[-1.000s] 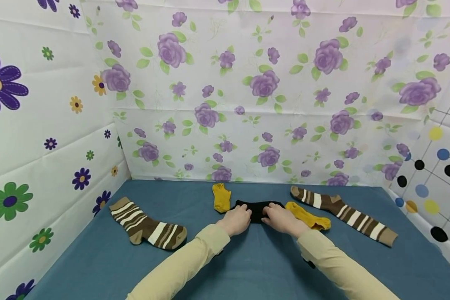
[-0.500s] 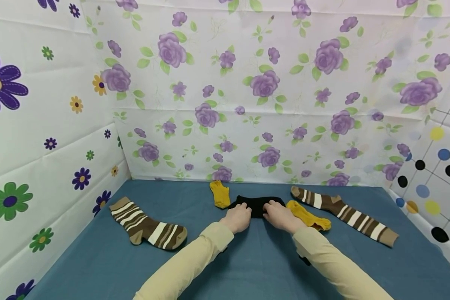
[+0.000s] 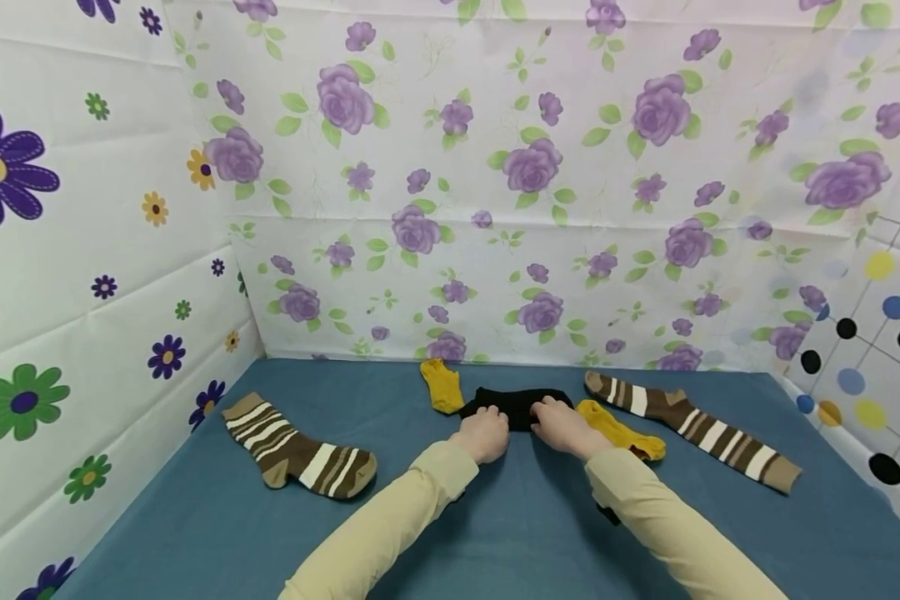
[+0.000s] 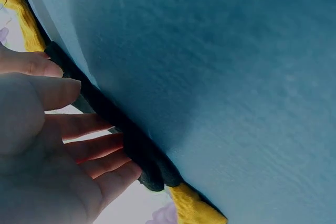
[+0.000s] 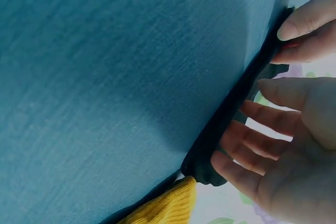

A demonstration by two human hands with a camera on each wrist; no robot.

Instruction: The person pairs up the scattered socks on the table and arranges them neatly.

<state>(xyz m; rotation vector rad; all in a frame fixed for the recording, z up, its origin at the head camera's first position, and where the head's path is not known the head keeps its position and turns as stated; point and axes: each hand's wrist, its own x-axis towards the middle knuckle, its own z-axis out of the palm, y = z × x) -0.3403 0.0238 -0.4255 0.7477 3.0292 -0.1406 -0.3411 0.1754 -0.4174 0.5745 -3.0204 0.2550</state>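
A black sock lies crosswise near the back of the blue surface, its near side under both hands. The left hand rests its fairly straight fingertips on its left part. On the right part rest the fingertips of the right hand. Both wrist views show the thumbs apart from the fingers; in the left wrist view the black sock ends in layered, rounded folds. One yellow sock sits beyond the left hand, close to the black sock's left end. Another yellow sock slants beside the right hand.
To the left lies a brown-and-white striped sock. A matching striped sock stretches diagonally at the right. The blue cloth surface ends at a floral back wall, with patterned sheets along both sides.
Both hands and the black sock have shifted slightly away, toward the back wall. The left hand has also moved a little right. The left yellow sock has slid slightly back; the striped socks stay put.
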